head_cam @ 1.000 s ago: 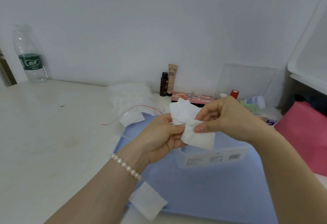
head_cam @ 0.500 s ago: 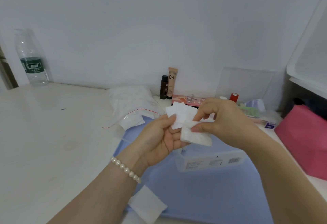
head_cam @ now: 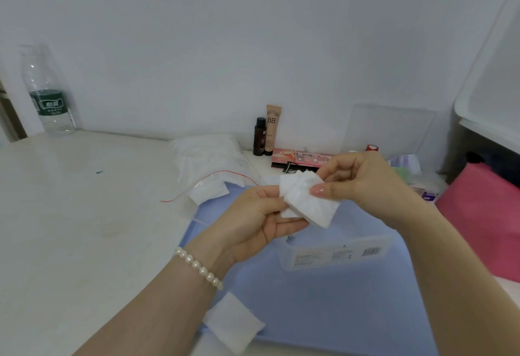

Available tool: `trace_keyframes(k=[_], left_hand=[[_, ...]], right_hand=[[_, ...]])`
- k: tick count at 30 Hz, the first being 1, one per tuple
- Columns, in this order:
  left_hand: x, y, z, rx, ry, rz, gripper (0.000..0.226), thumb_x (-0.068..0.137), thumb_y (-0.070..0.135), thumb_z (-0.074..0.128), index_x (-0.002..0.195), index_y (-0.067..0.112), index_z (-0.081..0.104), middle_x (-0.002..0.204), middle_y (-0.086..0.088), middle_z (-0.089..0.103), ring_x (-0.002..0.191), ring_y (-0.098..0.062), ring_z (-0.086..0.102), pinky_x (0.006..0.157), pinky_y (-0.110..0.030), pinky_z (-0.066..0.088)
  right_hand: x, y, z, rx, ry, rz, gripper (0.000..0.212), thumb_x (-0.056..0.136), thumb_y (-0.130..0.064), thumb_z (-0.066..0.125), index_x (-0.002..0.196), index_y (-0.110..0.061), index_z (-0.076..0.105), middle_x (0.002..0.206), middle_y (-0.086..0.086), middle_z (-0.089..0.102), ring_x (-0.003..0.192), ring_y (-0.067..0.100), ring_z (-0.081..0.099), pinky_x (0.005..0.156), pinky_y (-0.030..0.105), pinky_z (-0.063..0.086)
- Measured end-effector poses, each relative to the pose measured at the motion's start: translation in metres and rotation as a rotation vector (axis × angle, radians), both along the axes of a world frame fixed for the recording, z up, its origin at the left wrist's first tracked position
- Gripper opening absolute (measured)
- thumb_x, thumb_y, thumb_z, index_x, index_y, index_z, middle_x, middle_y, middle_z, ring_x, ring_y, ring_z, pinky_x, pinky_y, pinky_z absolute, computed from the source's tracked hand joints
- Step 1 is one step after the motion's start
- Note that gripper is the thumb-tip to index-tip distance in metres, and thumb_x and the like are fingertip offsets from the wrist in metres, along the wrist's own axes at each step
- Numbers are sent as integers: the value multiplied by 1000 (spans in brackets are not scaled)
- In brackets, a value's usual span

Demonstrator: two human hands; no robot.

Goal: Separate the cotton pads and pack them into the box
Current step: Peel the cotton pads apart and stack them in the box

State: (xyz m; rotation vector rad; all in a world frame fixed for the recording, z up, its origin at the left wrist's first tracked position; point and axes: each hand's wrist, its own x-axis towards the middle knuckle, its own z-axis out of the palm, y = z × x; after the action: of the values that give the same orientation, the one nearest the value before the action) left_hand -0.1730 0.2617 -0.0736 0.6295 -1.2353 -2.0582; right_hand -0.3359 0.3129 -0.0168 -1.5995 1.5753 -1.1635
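Observation:
Both hands hold a small bunch of white cotton pads (head_cam: 308, 201) above the table's middle. My left hand (head_cam: 253, 220), with a pearl bracelet on its wrist, grips the pads from below and the left. My right hand (head_cam: 357, 181) pinches the top pad's upper right corner between thumb and fingers. Just below the hands a clear plastic box (head_cam: 334, 251) with a barcode label lies on a blue mat (head_cam: 323, 299). A loose cotton pad (head_cam: 233, 320) rests at the mat's near left edge. A clear bag of pads (head_cam: 208, 161) with a red zip strip sits behind the left hand.
A water bottle (head_cam: 49, 94) stands at the far left of the white table (head_cam: 70, 215). A dark bottle (head_cam: 259, 136), a BB cream tube (head_cam: 272, 127) and a pink flat box (head_cam: 304, 157) stand by the wall. A pink cloth (head_cam: 484, 215) and a white bin lie right.
The right hand has shifted its pinch up to the pad's upper corner, and the pads now fan out more. The left hand has closed further around them. The view has tilted slightly.

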Motion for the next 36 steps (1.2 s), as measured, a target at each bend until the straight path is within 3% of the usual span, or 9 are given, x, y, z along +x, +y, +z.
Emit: trace_keyframes(k=[10, 14, 17, 20, 25, 28, 31, 33, 36], left_hand=[[1, 0, 2, 129, 58, -28, 29, 96, 14, 38, 107, -1, 60, 106, -21, 68, 97, -31, 66, 89, -41, 52], [2, -1, 2, 148, 59, -24, 30, 96, 15, 38, 108, 0, 60, 110, -22, 67, 96, -32, 66, 88, -40, 52], [3, -2, 2, 155, 61, 0, 31, 95, 18, 41, 114, 0, 59, 109, -19, 68, 95, -31, 67, 83, -40, 55], [4, -3, 0, 154, 38, 22, 31, 96, 19, 42, 116, 1, 58, 107, -17, 68, 95, -30, 67, 79, -38, 56], [4, -5, 0, 167, 19, 25, 34, 100, 20, 37, 120, -1, 56, 111, -18, 68, 99, -30, 67, 83, -39, 55], [2, -5, 0, 151, 42, 86, 32, 101, 19, 37, 118, 0, 56, 109, -17, 69, 98, -26, 68, 84, -38, 55], [0, -8, -1, 116, 55, 182, 26, 101, 17, 37, 108, 4, 59, 107, -12, 70, 101, -22, 66, 87, -36, 54], [-1, -8, -1, 115, 80, 196, 25, 100, 17, 38, 102, 6, 60, 97, -8, 72, 93, -18, 68, 82, -32, 56], [-1, -5, 0, 104, 88, 174, 26, 100, 14, 38, 103, 3, 61, 96, -10, 73, 87, -18, 70, 77, -30, 57]], right_hand=[[3, -6, -4, -66, 32, -22, 19, 68, 1, 77, 68, -14, 65, 60, -2, 64, 52, 3, 57, 56, 15, 50], [5, -8, -8, -105, 227, -47, 25, 70, -9, 79, 83, -26, 65, 76, -6, 58, 62, 7, 48, 57, 6, 39], [6, -8, -12, -101, 384, -33, 32, 74, -20, 76, 100, -36, 62, 92, -14, 56, 78, 1, 50, 64, 5, 36], [9, -9, -14, -139, 402, -2, 27, 76, -20, 74, 91, -39, 62, 96, -19, 54, 88, -5, 50, 73, 11, 35], [14, -11, -17, -226, 388, 24, 30, 73, -10, 76, 75, -36, 60, 97, -7, 59, 87, -5, 51, 71, 3, 35], [14, -8, -12, -269, 264, 36, 28, 71, -2, 75, 74, -27, 64, 94, -5, 65, 84, 0, 57, 74, 12, 42], [12, -2, 0, -261, -171, 58, 22, 64, -1, 74, 75, -18, 65, 73, -7, 71, 69, 7, 64, 64, 19, 52], [10, -2, 3, -188, -409, 83, 25, 58, -11, 71, 81, -15, 65, 72, -2, 72, 67, 12, 68, 59, 21, 55], [14, -3, -3, -57, -507, 94, 34, 59, -9, 70, 92, -14, 64, 77, 4, 73, 69, 16, 70, 54, 25, 55]])
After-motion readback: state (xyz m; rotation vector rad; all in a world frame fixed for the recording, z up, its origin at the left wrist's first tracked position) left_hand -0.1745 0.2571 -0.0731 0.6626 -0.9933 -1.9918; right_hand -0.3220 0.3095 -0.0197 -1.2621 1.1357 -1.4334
